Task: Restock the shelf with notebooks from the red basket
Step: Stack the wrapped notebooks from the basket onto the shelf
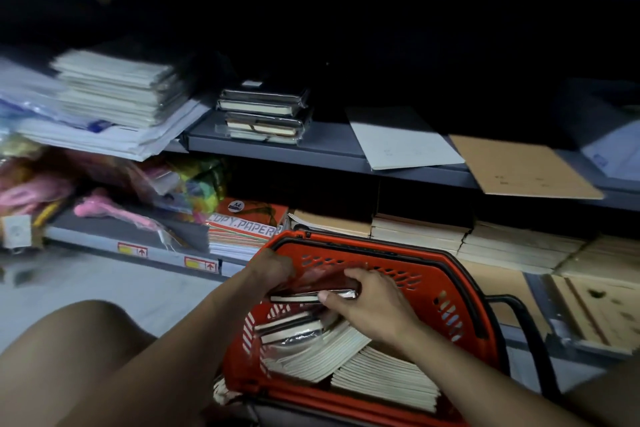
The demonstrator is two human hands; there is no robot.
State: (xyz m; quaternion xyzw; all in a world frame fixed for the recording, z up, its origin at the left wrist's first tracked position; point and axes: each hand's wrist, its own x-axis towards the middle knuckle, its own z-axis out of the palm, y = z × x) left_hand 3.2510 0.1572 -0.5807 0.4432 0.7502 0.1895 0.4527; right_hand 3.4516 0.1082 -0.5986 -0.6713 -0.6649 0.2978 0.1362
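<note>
Early-to-mid job by my read. The red basket [446, 291] sits on the floor in front of the shelving and it's still well loaded: wrapped dark-cover notebooks [294, 326] at the left/centre, plus fanned stacks of cream-edged exercise books [384, 381] filling the near side. So most of the stock is left to move.

Both hands are inside the basket. My left hand [273, 269] is at the far-left rim, fingers curled on the end of a wrapped notebook [311, 295] held up off the pile; the right hand [370, 308] pinches the same notebook's other end, thumb on the near edge, fingers over the top. So each grip is closed on that one item, w/ nothing spread (left fingertips partly hidden by the wrapper, so exact hold there is a guess).

On the middle shelf [332, 146] a small stack of similar wrapped notebooks [265, 114] already stands, approx. where this one probably belongs. Whether those came out of the basket I can't tell. Right of that stack the shelf has open room, w/ a grey sheet [401, 139] and a brown card [523, 166] lying flat, overhanging the edge.

Left to do: lift this one out, stack it, repeat for the rest.
</note>
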